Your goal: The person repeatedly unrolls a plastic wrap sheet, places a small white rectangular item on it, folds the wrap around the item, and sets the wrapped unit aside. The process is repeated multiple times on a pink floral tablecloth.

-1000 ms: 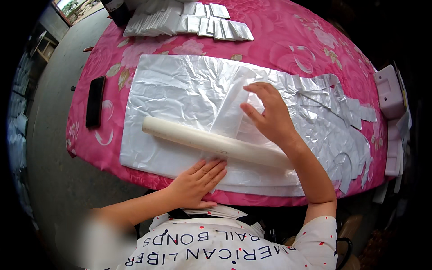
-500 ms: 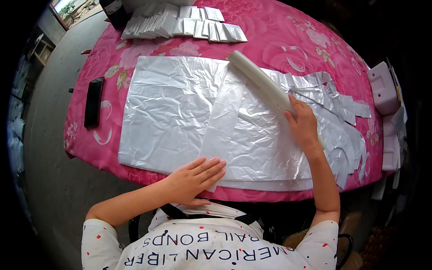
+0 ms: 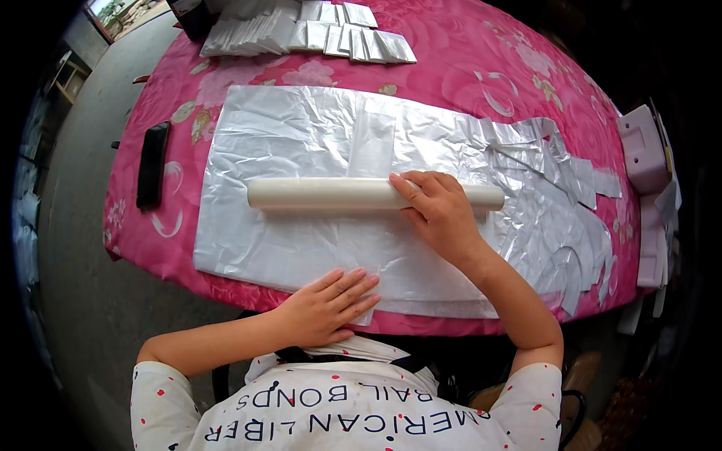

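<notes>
A stack of silvery-white plastic bags (image 3: 278, 143) lies flat on the table, wrinkled and shiny. Across it runs a narrow clear plastic strip (image 3: 372, 143) from the far edge to the near one. My left hand (image 3: 327, 304) rests palm down on the strip's near end, fingers stretched out. An off-white cylindrical roller (image 3: 323, 193) lies crosswise on the bags over the strip, its length running left to right. My right hand (image 3: 440, 214) grips it from above, right of its middle, hiding that stretch. Cut, loose bag ends (image 3: 556, 158) fan out at the right.
A pink floral tablecloth (image 3: 451, 68) covers the table. Small folded plastic packets (image 3: 256, 30) stand in rows at the far left, beside a dark container (image 3: 194, 16). A black phone (image 3: 153, 165) lies at the left. Pale pink plastic bins (image 3: 641, 149) border the right edge.
My right hand has swung the roller from a slant at the right to crosswise over the middle, moving left. The left hand stays nearly where it was on the strip.
</notes>
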The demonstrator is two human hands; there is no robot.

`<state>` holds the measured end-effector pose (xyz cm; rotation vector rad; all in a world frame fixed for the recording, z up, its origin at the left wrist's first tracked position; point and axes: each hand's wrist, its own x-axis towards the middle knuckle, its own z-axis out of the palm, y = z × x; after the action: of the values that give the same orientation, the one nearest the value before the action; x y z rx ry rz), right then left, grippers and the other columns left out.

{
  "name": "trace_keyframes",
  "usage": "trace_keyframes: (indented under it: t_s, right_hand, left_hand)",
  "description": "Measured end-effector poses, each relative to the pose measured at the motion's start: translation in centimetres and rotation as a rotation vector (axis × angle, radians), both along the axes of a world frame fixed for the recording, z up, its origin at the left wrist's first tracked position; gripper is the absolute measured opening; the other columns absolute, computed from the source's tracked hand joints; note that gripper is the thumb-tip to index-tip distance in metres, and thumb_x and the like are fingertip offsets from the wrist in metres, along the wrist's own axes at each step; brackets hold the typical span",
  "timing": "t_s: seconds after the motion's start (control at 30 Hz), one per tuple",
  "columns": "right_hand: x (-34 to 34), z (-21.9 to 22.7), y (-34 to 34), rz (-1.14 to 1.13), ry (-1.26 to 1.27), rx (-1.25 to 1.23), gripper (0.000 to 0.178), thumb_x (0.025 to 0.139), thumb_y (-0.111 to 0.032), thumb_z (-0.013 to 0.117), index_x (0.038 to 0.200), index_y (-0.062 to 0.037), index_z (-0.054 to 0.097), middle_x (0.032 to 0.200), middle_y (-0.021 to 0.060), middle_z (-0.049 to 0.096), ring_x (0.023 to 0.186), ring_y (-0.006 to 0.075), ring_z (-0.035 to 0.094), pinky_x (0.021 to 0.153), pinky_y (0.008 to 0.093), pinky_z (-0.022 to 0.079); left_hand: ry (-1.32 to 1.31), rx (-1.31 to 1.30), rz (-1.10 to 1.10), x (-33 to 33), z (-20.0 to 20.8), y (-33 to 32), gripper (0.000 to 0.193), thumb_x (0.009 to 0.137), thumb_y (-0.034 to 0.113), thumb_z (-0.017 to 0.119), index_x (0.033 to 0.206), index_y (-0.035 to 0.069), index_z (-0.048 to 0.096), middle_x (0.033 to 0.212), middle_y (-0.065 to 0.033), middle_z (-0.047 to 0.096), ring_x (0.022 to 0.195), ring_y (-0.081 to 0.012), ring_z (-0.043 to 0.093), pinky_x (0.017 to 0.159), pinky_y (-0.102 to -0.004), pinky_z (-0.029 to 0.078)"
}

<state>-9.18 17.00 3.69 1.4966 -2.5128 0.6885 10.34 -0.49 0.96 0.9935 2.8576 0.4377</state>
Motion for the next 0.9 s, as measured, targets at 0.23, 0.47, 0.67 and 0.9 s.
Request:
trace_keyframes:
  t_s: [0.23,0.47,0.67,0.9]
  right_hand:
    - [-7.2,-1.0,-4.5,-0.1,0.117,-0.063,0.052,0.072,-0.001,0.064,0.122,-0.012,0.055,0.12,0.0064,0.056,0.115,0.029,0.047,0.098,0.0385,0.038]
    - [1.4,-0.6,-1.7,0.404,-0.294,0.115,0.055,0.066,0.004,0.057,0.121,0.0002,0.052,0.133,0.0138,0.044,0.126,0.0298,0.038,0.104,0.0404,0.033]
    - [6.5,-2.1,-0.1,0.321,-0.276,0.011,0.051,0.067,-0.001,0.063,0.117,-0.0024,0.055,0.128,0.0117,0.05,0.122,0.0306,0.045,0.098,0.0383,0.041]
    - [5.6,-1.9,-0.3,0.12,-0.204,-0.113,0.032,0.067,-0.004,0.065,0.099,-0.0052,0.064,0.101,0.0069,0.063,0.091,0.0243,0.058,0.077,0.0359,0.049]
  left_hand:
    - [0.064,-0.026,-0.224,-2.4,1.3,-3.3,0.055,0.077,0.027,0.06,0.125,0.003,0.048,0.136,-0.011,0.044,0.127,-0.0221,0.041,0.106,-0.0377,0.032]
    - [0.144,0.232,-0.164,-1.8,-0.1,-2.9,0.039,0.08,0.011,0.054,0.118,0.001,0.053,0.128,-0.0128,0.051,0.121,-0.0247,0.047,0.102,-0.0373,0.038]
    - [0.182,0.409,-0.02,-2.1,0.2,-2.7,0.043,0.076,0.01,0.058,0.117,0.001,0.054,0.124,-0.0135,0.053,0.117,-0.0271,0.05,0.1,-0.0394,0.039]
    - [0.225,0.287,0.248,-4.4,0.5,-2.7,0.05,0.068,0.01,0.063,0.116,0.002,0.056,0.117,-0.0123,0.058,0.103,-0.0267,0.058,0.089,-0.0393,0.046]
